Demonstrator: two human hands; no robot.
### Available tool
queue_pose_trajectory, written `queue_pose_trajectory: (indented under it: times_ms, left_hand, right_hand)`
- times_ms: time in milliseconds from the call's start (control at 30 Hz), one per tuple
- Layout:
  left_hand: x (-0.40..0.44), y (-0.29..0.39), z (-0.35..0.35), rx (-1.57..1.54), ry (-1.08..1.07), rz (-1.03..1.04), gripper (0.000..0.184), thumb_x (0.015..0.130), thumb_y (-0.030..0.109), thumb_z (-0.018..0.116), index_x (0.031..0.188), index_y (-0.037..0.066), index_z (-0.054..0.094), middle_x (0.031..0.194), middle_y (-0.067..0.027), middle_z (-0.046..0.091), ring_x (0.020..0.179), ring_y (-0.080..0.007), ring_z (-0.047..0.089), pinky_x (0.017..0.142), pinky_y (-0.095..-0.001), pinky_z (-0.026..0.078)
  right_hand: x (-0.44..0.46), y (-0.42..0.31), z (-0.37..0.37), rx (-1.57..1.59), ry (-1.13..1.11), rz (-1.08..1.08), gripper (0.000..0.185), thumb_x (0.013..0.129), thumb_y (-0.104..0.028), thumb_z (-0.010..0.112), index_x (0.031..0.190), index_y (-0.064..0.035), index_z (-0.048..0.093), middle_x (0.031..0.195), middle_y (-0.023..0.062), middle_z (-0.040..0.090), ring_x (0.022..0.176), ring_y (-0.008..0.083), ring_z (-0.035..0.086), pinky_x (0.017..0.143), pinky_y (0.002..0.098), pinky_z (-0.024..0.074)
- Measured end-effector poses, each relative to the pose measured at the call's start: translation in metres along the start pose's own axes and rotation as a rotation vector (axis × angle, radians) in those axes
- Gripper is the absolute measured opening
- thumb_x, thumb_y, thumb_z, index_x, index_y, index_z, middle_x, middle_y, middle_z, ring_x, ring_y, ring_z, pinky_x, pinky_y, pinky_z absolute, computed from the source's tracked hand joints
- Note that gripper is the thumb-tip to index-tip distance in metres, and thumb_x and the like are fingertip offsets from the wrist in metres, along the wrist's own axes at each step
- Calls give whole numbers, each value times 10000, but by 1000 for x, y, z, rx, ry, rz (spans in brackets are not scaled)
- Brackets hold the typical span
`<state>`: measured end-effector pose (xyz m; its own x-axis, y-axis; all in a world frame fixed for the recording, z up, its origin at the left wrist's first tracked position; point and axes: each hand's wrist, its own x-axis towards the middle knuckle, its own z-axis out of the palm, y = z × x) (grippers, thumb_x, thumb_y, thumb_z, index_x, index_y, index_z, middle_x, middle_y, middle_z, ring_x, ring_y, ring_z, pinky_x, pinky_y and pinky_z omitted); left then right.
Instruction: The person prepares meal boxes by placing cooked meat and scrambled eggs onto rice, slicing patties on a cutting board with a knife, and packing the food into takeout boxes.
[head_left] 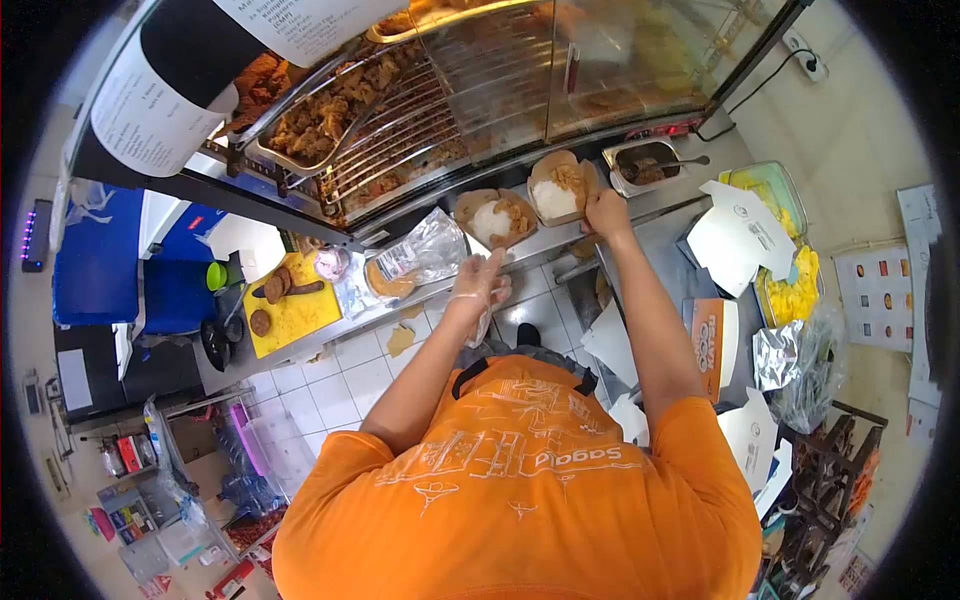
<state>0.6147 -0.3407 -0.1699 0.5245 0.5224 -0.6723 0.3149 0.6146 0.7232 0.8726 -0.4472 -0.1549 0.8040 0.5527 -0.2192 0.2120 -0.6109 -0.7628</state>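
At the left lies a yellow cutting board (312,322) with brown patties, and to its right a clear plastic bag (440,245) sits at the counter's edge. The left hand (480,287), seemingly in a clear glove, is loosely half-open just nearer than the left box (466,205) — whether it touches that box or has hold of anything cannot be told. This box and the right box (592,180) stand side by side on the counter, each with white rice and brown pieces of food. The right hand (607,213) is curled against the right box's near right edge, though its fingertips are hidden, so its grip cannot be told. Good handling probably calls for light pressure — thin walls may buckle — and a level base to keep the rice inside. Farther right, a metal tray (616,153) bears a spoon (682,162), best kept clear of the right wrist
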Motion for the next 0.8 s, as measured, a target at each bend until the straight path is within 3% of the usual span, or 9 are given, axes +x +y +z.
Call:
queue_pose_trajectory:
  times_ms: [133, 233, 267, 367, 400, 533, 633, 767, 800]
  left_hand:
    - [39, 2, 12, -64, -45, 35, 663, 910, 585, 659, 1346, 141, 430, 1166, -74, 531, 876, -185, 572, 722, -411, 552]
    - [85, -10, 3, -69, -93, -40, 640, 940, 531, 617, 1351, 108, 367, 1181, -102, 509, 999, -222, 536, 728, -374, 572]
    - [97, -16, 2, -60, -85, -32, 449, 998, 404, 552, 1309, 132, 374, 1103, -102, 529, 908, -227, 567, 679, -382, 574]
    - [127, -29, -8, -5, -178, 32, 245, 1028, 254, 488, 1223, 111, 446, 1010, -95, 556, 791, -220, 593, 612, -378, 564]
    - [125, -29, -7, -62, -161, 74, 142, 1026, 122, 438, 1136, 82, 517, 956, -93, 578, 728, -204, 607, 570, -371, 549]
    - [126, -15, -12, -130, -141, 11, 144, 1011, 67, 456, 1120, 59, 549, 1009, -108, 602, 777, -200, 641, 586, -341, 562]
    - [123, -7, -9, -102, -76, -10, 160, 1001, 44, 464, 1140, 51, 543, 1003, -114, 608, 800, -206, 657, 615, -320, 578]
    - [147, -24, -22, 1, -358, 85, 242, 1018, 122, 557, 1205, -32, 568, 1112, -121, 616, 896, -222, 641, 790, -293, 601]
    - [163, -37, -25, 387, -400, 297, 264, 1001, 100, 584, 1229, -32, 563, 1121, -121, 629, 926, -220, 642, 795, -309, 597]
  right_hand:
    - [-5, 56, 22, -184, 227, -191, 324, 997, -242, 536, 1045, 39, 690, 892, 276, 704, 853, 432, 705, 794, 486, 547]
    - [-13, 101, 39, -203, 369, -130, 323, 1013, -227, 516, 1067, 44, 685, 952, 283, 700, 940, 449, 687, 816, 485, 538]
    - [-20, 104, 35, -153, 412, -160, 323, 1016, -230, 519, 1075, 43, 682, 976, 286, 696, 962, 455, 676, 814, 485, 533]
    - [-64, 83, 24, -12, 505, -155, 326, 1026, -239, 529, 1093, 47, 670, 1011, 294, 685, 1002, 457, 663, 820, 475, 523]
    - [-76, 84, 24, 33, 507, -99, 329, 1029, -242, 533, 1097, 51, 664, 997, 295, 684, 997, 446, 673, 829, 465, 523]
    - [-110, 92, 22, 111, 482, 198, 323, 1048, -233, 522, 1097, 55, 658, 944, 247, 713, 943, 348, 723, 796, 401, 551]
    - [-120, 111, 31, 369, 534, 261, 319, 1062, -211, 499, 1094, 72, 643, 986, 195, 712, 940, 276, 726, 789, 361, 594]
    - [-165, 100, 24, 981, 750, 316, 315, 1069, -171, 449, 1120, 100, 602, 1080, 224, 679, 948, 305, 726, 815, 369, 633]
    - [-178, 106, 19, 1026, 798, 337, 319, 1066, -160, 440, 1130, 113, 592, 1080, 240, 674, 951, 314, 725, 831, 376, 636]
